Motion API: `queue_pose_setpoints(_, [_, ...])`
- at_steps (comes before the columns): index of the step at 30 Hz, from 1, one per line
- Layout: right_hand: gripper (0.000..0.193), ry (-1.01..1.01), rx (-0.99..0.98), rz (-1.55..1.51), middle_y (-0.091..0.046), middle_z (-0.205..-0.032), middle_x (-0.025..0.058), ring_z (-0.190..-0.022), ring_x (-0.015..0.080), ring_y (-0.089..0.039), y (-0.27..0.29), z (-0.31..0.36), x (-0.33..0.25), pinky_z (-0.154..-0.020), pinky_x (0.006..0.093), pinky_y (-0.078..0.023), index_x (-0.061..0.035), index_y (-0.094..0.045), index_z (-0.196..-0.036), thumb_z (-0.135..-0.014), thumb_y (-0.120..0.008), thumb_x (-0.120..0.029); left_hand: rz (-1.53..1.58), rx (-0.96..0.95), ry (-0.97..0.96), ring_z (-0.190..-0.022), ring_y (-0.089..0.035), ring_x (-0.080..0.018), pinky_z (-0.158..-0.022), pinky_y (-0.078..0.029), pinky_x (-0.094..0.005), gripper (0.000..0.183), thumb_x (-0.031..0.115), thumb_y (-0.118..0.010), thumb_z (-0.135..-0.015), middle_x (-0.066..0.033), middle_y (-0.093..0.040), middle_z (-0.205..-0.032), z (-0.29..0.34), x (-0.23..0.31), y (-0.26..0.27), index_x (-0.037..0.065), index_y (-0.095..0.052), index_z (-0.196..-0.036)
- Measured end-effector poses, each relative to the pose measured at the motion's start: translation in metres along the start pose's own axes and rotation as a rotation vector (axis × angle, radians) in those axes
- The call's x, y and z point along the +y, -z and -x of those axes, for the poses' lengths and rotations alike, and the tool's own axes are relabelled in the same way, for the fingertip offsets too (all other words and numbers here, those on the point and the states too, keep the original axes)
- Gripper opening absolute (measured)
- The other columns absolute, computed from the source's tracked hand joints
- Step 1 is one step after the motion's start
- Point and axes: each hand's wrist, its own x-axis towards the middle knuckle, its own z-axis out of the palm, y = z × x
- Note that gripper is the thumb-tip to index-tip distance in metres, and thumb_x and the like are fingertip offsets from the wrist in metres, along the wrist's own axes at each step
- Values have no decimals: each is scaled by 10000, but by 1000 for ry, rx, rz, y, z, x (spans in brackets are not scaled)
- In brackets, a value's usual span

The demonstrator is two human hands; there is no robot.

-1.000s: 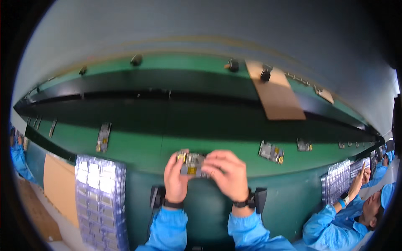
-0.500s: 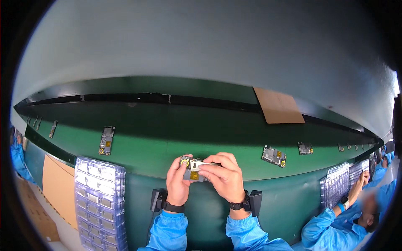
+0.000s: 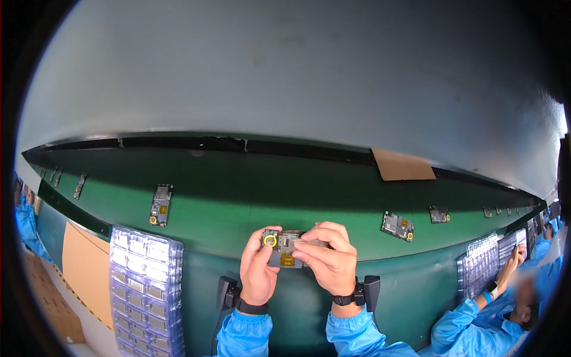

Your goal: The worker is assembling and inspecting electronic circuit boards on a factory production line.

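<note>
The left thumb and fingers are gripping the left end of a grey rectangular circuit board with a yellow ring and a gold square (image 3: 283,252) — the left hand (image 3: 257,275) is pressing its thumb just beside the ring. The right hand (image 3: 331,260) is grasping the board's right part, thumb and forefinger pinching close together over its face; whether they are also holding a small separate piece, I cannot tell. The board is hovering in front of the near edge of the long green worktop (image 3: 238,199), around the middle of that edge.

Both wrists are wearing black straps with boxy black devices (image 3: 370,293), and bright blue sleeves (image 3: 244,334) are covering the forearms.

On the worktop, a similar grey board (image 3: 160,205) is lying near the near edge, left of the hands; two more, a tilted one (image 3: 398,226) and a smaller-looking one (image 3: 439,215), are lying to the right. A brown cardboard sheet (image 3: 404,166) is lying across the far edge, toward the right corner. Beyond the near edge on the left, clear plastic compartment trays (image 3: 147,297) are standing beside a tan cardboard panel (image 3: 87,271). At the far right, a blue-clad co-worker is raising a hand (image 3: 513,265) near other clear trays (image 3: 479,262).
</note>
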Motion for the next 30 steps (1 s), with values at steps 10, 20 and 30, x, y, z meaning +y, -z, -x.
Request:
queue_pose_setpoints(10, [319, 44, 17, -117, -718, -1032, 24, -1062, 264, -613, 28, -7, -22, -969, 446, -557, -157, -831, -973, -666, -892, -97, -175, -135, 182, -1264, -589, -281, -1012, -566, -474, 488, -6, -331, -1024, -234, -500, -1458, 24, 53, -52, 28, -284, -1508])
queue_pose_setpoints(20, [293, 15, 26, -144, -725, -990, 11, -1046, 235, -606, 39, -11, -44, -947, 434, -563, -167, -840, -934, -658, -911, -101, -166, -295, 59, -1258, -587, -306, -1012, -568, -481, 441, -54, -357, -1019, -258, -474, -1464, 35, 56, -49, 16, -302, -1451])
queue_pose_setpoints(30, [293, 27, 23, -155, -729, -984, 4, -1029, 223, -605, 40, -12, -46, -959, 426, -550, -174, -843, -932, -656, -915, -107, -245, -349, -38, -1247, -585, -299, -1039, -531, -468, 413, -76, -370, -1017, -266, -477, -1460, 35, 55, -48, 6, -312, -1418])
